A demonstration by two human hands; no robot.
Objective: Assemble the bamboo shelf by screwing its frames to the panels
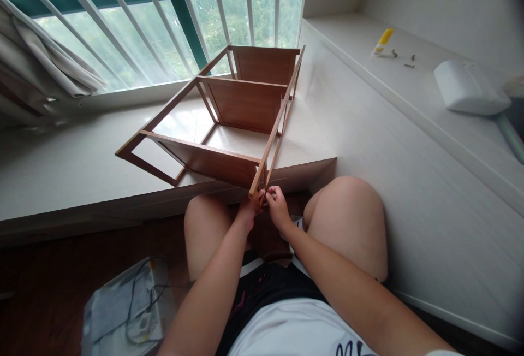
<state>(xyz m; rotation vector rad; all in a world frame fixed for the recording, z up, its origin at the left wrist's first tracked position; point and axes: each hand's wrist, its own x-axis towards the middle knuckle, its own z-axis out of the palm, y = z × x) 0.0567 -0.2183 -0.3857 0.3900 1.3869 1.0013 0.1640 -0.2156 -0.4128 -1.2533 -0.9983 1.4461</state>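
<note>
A brown wooden shelf frame (229,121) lies on its side on the white window ledge (61,170), its near corner jutting over the edge above my knees. My left hand (250,207) grips that near corner, fingers closed round the wood. Right beside it, my right hand (277,203) is pinched at the same corner, fingers pressed together on something too small to make out. Both hands touch the frame's corner post.
White window bars and a bunched curtain (45,66) stand behind the ledge. On the raised white surface at right lie a yellow-capped tube (383,41), several small screws (403,60) and a white cushion-like object (470,87). A plastic bag with cables (126,307) lies on the dark floor.
</note>
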